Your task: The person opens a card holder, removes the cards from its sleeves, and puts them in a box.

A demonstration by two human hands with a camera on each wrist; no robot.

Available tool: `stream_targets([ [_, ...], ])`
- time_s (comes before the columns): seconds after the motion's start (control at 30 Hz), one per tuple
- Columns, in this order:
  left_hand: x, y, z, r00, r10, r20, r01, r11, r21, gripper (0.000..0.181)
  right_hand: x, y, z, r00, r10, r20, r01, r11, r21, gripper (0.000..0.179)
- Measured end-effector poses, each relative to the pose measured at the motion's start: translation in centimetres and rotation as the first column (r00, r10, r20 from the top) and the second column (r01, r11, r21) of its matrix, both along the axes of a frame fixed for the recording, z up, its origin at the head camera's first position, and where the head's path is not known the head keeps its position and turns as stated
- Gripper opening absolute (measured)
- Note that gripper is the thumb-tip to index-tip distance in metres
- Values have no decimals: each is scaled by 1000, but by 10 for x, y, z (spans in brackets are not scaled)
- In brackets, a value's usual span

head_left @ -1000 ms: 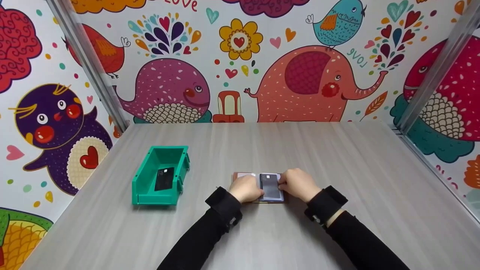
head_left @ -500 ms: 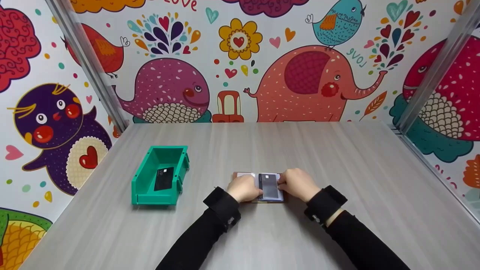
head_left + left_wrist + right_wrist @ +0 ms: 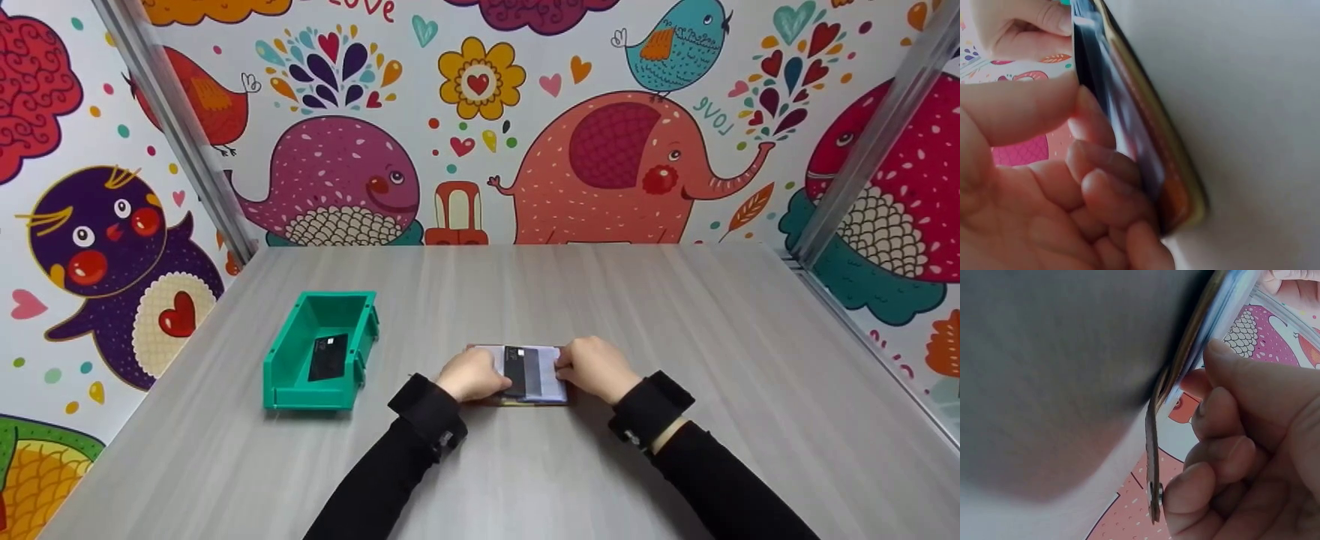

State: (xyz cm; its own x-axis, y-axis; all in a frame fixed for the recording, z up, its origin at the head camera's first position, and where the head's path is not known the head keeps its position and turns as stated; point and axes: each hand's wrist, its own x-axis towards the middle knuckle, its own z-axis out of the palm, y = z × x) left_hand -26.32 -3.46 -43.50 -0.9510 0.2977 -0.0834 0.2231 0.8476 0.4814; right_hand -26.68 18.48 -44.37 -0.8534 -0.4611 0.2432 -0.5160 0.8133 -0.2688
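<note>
An open card holder with a brown leather cover (image 3: 1175, 198) and clear plastic sleeves (image 3: 553, 375) lies on the table in the head view. A black bank card (image 3: 514, 367) sticks partly out of a right-hand sleeve, toward the left. My left hand (image 3: 471, 375) pinches the card's left edge between thumb and forefinger, the other fingers curled near the leather in the left wrist view. At the holder's right edge, my right hand (image 3: 598, 367) pinches the sleeves between thumb and forefinger. A leather strap (image 3: 1152, 450) with a metal snap hangs beside the right fingers.
Left of the holder stands a green plastic bin (image 3: 311, 399) with a black card (image 3: 328, 358) lying inside. The grey wood-grain table (image 3: 675, 300) meets patterned wall panels (image 3: 480, 210) at its back and sides.
My left hand has moved left, drawing the black card partly out of its sleeve. The right hand stays at the holder's right edge.
</note>
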Motion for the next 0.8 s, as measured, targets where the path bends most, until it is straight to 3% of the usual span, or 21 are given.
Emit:
stream_targets([
  [0.23, -1, -9, 0, 997, -10, 74, 4, 996, 84, 30, 1, 0, 0, 1000, 11, -20, -11, 1000, -2, 12],
  [0.47, -3, -15, -1, 999, -20, 50, 15, 996, 90, 29, 1, 0, 0, 999, 19, -34, -18, 1000, 24, 9],
  [0.8, -2, -21, 2, 995, -34, 89, 22, 991, 136, 29, 1, 0, 0, 1000, 8, -24, -8, 1000, 11, 10],
])
